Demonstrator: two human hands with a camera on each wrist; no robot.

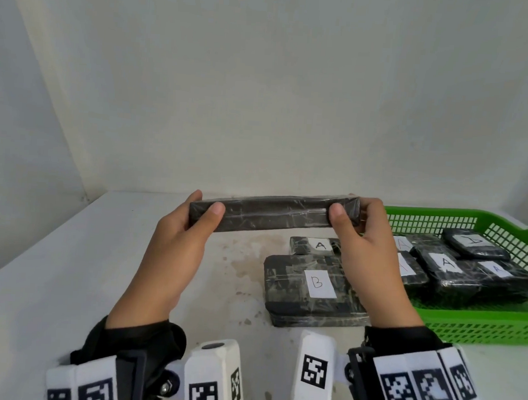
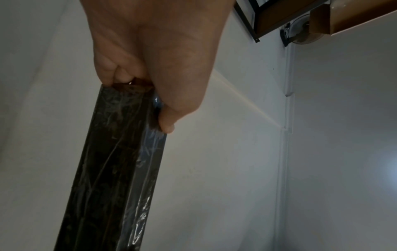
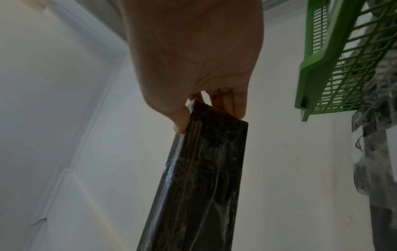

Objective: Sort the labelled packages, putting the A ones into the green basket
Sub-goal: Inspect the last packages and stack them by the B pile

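Note:
Both hands hold one long black film-wrapped package [image 1: 274, 214] edge-on above the table, level with the far wall line. My left hand [image 1: 205, 210] pinches its left end, thumb in front and fingers behind; my right hand [image 1: 348, 214] pinches the right end the same way. Its label is hidden from me. The left wrist view shows the package [image 2: 116, 169] under the left hand [image 2: 148, 101]; the right wrist view shows the package [image 3: 204, 178] under the right hand [image 3: 206, 108]. The green basket [image 1: 481, 318] at right holds several black packages, three with A labels showing [image 1: 446, 262].
On the white table [image 1: 82, 266] lie a large package labelled B [image 1: 316, 288] and, behind it, a smaller one labelled A [image 1: 312, 244], both just left of the basket [image 3: 318, 76]. A pale wall stands close behind the table.

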